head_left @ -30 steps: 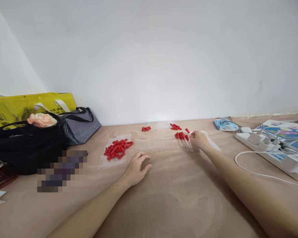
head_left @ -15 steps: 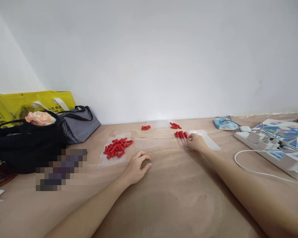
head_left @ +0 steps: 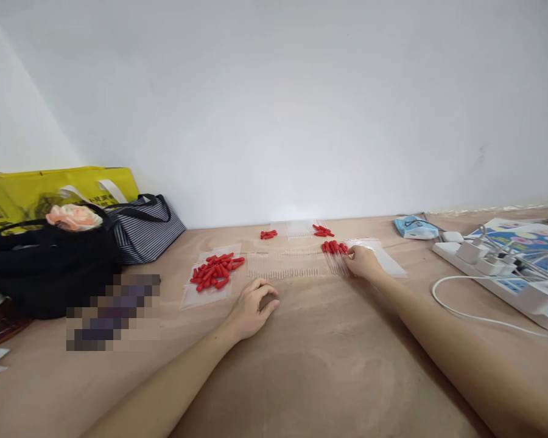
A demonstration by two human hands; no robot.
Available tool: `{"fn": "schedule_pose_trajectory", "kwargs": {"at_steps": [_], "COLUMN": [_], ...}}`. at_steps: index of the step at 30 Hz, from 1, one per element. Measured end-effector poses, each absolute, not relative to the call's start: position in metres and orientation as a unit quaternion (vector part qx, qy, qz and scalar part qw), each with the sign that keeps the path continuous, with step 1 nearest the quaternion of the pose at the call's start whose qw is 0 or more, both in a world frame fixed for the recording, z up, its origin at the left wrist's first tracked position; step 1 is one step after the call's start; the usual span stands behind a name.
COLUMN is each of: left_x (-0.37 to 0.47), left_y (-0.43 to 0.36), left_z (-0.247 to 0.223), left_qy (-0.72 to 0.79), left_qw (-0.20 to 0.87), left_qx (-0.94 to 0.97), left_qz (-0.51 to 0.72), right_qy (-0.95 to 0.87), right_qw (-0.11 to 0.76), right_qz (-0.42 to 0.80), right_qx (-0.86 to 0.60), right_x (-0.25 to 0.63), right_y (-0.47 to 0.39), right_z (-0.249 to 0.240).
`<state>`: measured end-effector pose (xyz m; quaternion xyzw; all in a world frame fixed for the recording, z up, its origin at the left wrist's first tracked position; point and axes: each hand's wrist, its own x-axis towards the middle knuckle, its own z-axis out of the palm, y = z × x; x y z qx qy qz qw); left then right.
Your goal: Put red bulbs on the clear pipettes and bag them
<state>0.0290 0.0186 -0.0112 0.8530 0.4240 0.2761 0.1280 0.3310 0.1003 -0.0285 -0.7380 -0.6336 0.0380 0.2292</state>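
A brown tabletop spans the lower half of the frame. Across its middle, left to right, lie a clear plastic sheet, a row of clear tubes, several red-capped tubes and a red-edged plastic bag. A black bag and a striped bag stand at left; a blue packet, white power strip and white cable lie at right.

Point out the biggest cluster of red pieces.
The heap on clear plastic, left of the front row of clear tubes. It's far larger than the front-right cluster, back-left cluster or back-right cluster.
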Motion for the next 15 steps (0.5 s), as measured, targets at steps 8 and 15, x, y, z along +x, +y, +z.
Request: {"fn": "schedule_pose_trajectory", "kwargs": {"at_steps": [8,15], "left_x": [0.028,0.030], "left_y": [0.019,0.018], "left_z": [-0.012,-0.012], "left_qy": [0.423,0.426], "left_qw": [0.128,0.117], "left_qx": [0.853,0.853], "left_qz": [0.279,0.277], "right_qy": [-0.636,-0.630], "right_qw": [0.240,0.247], "right_qz": [0.020,0.011], "right_qx": [-0.733,-0.736], "right_x": [0.328,0.320], "right_y": [0.101,0.096], "right_z": [-0.027,-0.026]}}
